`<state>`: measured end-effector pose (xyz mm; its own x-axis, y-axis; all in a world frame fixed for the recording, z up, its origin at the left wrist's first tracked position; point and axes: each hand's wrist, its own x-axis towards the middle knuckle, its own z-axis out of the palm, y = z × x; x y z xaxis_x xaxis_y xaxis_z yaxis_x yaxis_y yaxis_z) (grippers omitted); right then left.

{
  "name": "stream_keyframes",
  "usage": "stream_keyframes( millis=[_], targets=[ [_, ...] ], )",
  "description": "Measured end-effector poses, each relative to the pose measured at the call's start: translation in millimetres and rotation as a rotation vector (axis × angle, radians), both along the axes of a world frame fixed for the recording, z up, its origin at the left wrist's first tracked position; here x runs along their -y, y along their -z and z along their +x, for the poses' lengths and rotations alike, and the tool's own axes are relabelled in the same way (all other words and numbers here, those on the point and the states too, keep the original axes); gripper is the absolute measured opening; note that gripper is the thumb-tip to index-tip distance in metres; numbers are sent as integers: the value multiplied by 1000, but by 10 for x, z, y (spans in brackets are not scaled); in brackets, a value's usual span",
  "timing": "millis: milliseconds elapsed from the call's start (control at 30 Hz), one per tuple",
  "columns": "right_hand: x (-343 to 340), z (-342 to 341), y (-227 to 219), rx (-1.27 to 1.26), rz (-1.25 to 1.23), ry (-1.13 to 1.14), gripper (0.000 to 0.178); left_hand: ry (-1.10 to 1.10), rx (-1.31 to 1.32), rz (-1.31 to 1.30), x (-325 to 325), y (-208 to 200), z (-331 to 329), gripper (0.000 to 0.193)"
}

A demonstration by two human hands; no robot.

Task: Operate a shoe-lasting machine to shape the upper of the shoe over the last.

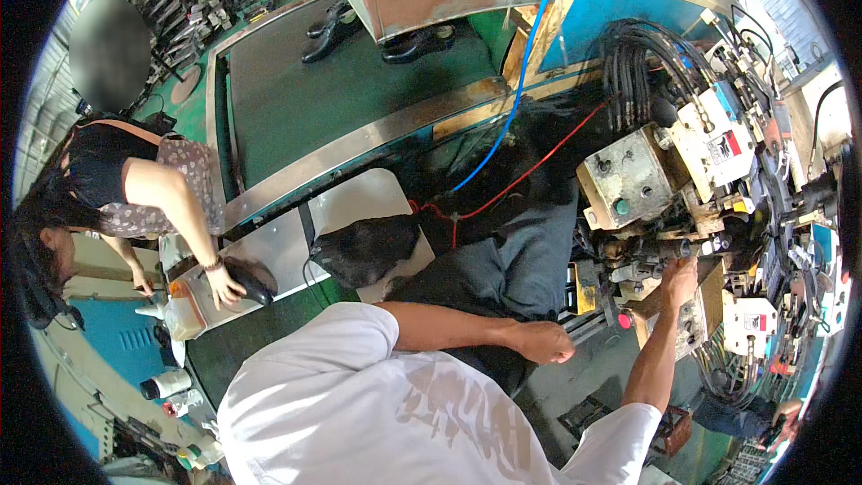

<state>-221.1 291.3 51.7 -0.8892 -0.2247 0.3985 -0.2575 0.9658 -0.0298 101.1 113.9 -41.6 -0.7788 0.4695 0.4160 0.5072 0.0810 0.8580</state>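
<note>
Two hands on my feed: left hand [543, 341] balled in a fist at lower centre-right, contents hidden; right hand [680, 282] has fingers curled up at a dark cylindrical part [669, 249] on the machine [628, 181], right of centre, though I can't tell if it's gripped. I'd call this step positioning or adjusting, next move probably wanting a sure hold; its long axis runs roughly left-right, front end unclear.
</note>
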Motion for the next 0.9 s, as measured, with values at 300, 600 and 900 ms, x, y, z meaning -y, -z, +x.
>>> stream_keyframes(
  millis=[300,600,900],
  targets=[
    [-254,-120,111,-133,35,-119,47,-4,-7,-43,-68,10,-28,5],
    [-191,-153,94,-8,54,-83,57,-33,22,-30,-33,27,-11,7],
    [-859,-422,287,-277,144,-141,44,39,-83,47,-179,61,-55,5]
  ],
)
